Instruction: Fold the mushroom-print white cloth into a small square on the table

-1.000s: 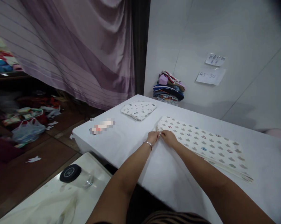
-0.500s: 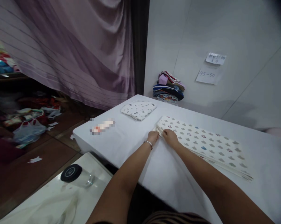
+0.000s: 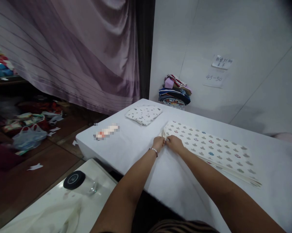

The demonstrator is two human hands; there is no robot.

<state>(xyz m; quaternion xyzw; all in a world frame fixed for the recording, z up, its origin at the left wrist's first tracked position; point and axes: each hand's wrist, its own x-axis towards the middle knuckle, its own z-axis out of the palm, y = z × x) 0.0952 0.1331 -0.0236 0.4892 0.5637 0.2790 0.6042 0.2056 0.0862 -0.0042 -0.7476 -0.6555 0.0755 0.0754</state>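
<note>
A flat stack of white patterned fabric sheets lies on the white table. My left hand, with a bracelet at the wrist, and my right hand meet at the stack's near left corner. Both hands have their fingers pinched on the layered edges of that corner. A smaller folded white patterned cloth rests farther back on the table, apart from my hands.
A pile of folded colourful clothes sits against the white wall. A blurred small item lies near the table's left edge. A glass jar with a black lid lies on a marble surface at lower left. Purple curtain hangs left; bags litter the floor.
My hands stay at the stack's corner, fingers shifting slightly among the layered edges. The view has barely moved.
</note>
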